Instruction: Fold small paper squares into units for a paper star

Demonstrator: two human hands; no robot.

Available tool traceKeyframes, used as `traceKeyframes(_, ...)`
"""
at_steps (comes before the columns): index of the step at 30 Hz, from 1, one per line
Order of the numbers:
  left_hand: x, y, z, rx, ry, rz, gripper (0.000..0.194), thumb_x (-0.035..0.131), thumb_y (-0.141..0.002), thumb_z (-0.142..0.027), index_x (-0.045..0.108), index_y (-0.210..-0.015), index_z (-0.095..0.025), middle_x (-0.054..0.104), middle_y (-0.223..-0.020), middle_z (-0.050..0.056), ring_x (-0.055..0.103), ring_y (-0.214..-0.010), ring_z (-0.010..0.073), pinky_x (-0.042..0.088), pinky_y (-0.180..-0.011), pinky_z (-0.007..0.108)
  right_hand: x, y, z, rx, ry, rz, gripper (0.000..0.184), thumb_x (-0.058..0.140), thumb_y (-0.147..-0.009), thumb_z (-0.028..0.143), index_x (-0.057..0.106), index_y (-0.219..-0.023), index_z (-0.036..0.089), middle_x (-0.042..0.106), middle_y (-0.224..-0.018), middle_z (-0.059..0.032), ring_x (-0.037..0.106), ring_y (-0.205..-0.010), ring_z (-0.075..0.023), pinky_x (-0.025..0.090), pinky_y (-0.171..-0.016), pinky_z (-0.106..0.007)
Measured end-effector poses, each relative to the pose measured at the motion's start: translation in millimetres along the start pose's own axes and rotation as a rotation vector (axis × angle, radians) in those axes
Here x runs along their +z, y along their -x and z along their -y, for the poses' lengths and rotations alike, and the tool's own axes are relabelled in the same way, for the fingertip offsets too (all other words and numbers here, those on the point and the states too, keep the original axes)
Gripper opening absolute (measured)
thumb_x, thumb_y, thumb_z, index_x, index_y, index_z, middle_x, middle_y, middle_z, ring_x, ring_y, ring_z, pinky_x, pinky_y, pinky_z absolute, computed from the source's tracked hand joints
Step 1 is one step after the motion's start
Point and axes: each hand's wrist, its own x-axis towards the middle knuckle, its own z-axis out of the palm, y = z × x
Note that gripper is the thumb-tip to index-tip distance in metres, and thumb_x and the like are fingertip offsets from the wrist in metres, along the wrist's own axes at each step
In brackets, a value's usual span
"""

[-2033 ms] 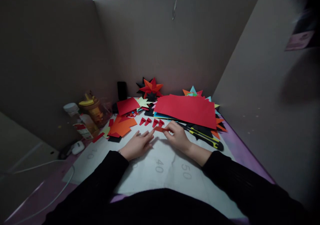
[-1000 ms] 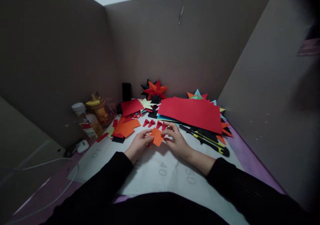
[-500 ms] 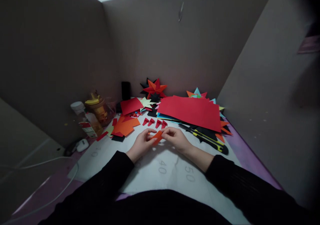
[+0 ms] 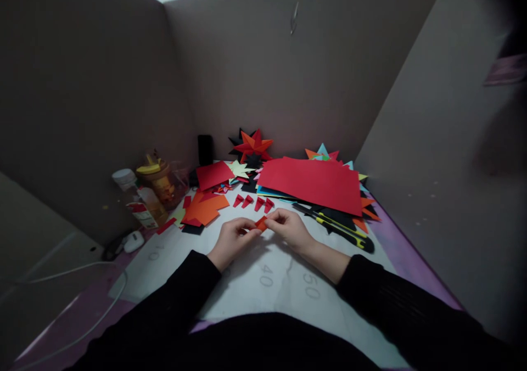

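Observation:
A small orange piece of paper [image 4: 261,224] is held between my two hands above the white mat [image 4: 247,299]. My left hand [image 4: 234,239] pinches its left end between thumb and fingers. On the other end, my right hand [image 4: 289,228] has its thumb and forefinger closed. How the paper is folded is too small to tell. Just beyond my hands, several small folded red paper pieces [image 4: 247,201] lie in a row. Orange paper sheets [image 4: 205,209] lie to the left of them.
Red sheets [image 4: 313,184] top a paper stack at the back right, with a black and yellow cutter [image 4: 346,234] before it. Folded paper stars [image 4: 254,145] stand against the back panel. At left are a bottle [image 4: 140,203], a yellow-lidded cup [image 4: 158,181] and a white cable [image 4: 119,291].
Less of the orange paper shows between my hands, and it sits slightly lower at its left end. My left fingers have shifted over it. The view has moved slightly.

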Motion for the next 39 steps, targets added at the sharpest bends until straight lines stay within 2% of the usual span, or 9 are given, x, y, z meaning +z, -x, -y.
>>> traceKeyframes(5, -0.7, 1, -2, -0.018, 0.017, -0.027, 0.019, 0.067, -0.078, -0.034, 0.068, -0.070, -0.017, 0.068, -0.071, 0.005, 0.059, -0.065, 0.0161, 0.046, -0.062, 0.029, 0, 0, -2, -0.007, -0.022, -0.031, 0.014, 0.066, -0.072, 0.030, 0.060, -0.067, 0.018, 0.061, -0.065, 0.0008, 0.055, -0.063, -0.0140, 0.044, -0.061, -0.027)
traceKeyframes(10, 0.2, 2, -5, 0.010, 0.059, -0.033, 0.017, 0.070, -0.076, -0.034, 0.069, -0.076, -0.018, 0.069, -0.082, 0.008, 0.062, -0.076, 0.0190, 0.050, -0.071, 0.032, 0, 1, 3, 0.006, -0.015, -0.037, 0.017, 0.066, -0.072, 0.032, 0.059, -0.066, 0.018, 0.060, -0.064, 0.0012, 0.054, -0.061, -0.0136, 0.044, -0.060, -0.027)
traceKeyframes(13, 1.2, 1, -6, 0.022, 0.048, -0.048, 0.019, 0.069, -0.077, -0.035, 0.067, -0.071, -0.018, 0.068, -0.080, 0.006, 0.062, -0.075, 0.0180, 0.049, -0.071, 0.031, 1, 2, 6, 0.008, -0.019, -0.036, 0.017, 0.067, -0.072, 0.032, 0.059, -0.065, 0.018, 0.061, -0.064, 0.0006, 0.054, -0.061, -0.0141, 0.043, -0.060, -0.027)
traceKeyframes(18, 0.7, 0, -7, -0.043, 0.094, -0.043, 0.024, 0.069, -0.076, -0.035, 0.062, -0.064, -0.016, 0.065, -0.067, 0.003, 0.056, -0.063, 0.0140, 0.044, -0.061, 0.027, 3, 4, 8, 0.008, -0.055, -0.036, 0.019, 0.068, -0.072, 0.033, 0.058, -0.066, 0.018, 0.060, -0.064, 0.0012, 0.054, -0.061, -0.0139, 0.043, -0.061, -0.028)
traceKeyframes(24, 1.3, 0, -9, -0.111, 0.188, -0.026, 0.027, 0.071, -0.074, -0.034, 0.059, -0.059, -0.016, 0.064, -0.063, 0.003, 0.055, -0.060, 0.0131, 0.041, -0.059, 0.026, 5, 6, 7, -0.005, -0.084, -0.034, 0.018, 0.067, -0.073, 0.032, 0.057, -0.066, 0.019, 0.061, -0.066, 0.0007, 0.055, -0.063, -0.0139, 0.044, -0.063, -0.028)
traceKeyframes(35, 2.9, 2, -9, -0.071, 0.199, -0.019, 0.026, 0.069, -0.076, -0.033, 0.056, -0.059, -0.016, 0.064, -0.067, 0.003, 0.055, -0.063, 0.0133, 0.042, -0.061, 0.026, 8, 9, 10, -0.036, -0.110, -0.049, 0.019, 0.066, -0.073, 0.032, 0.052, -0.067, 0.020, 0.058, -0.066, 0.0020, 0.054, -0.062, -0.0136, 0.044, -0.062, -0.028)
traceKeyframes(39, 3.0, 2, -7, -0.056, 0.156, -0.027, 0.026, 0.068, -0.077, -0.033, 0.056, -0.060, -0.017, 0.063, -0.067, 0.003, 0.055, -0.064, 0.0133, 0.042, -0.061, 0.026, 9, 9, 13, -0.074, -0.131, -0.050, 0.020, 0.065, -0.073, 0.029, 0.047, -0.078, 0.022, 0.053, -0.067, 0.0040, 0.053, -0.062, -0.0131, 0.043, -0.061, -0.027)
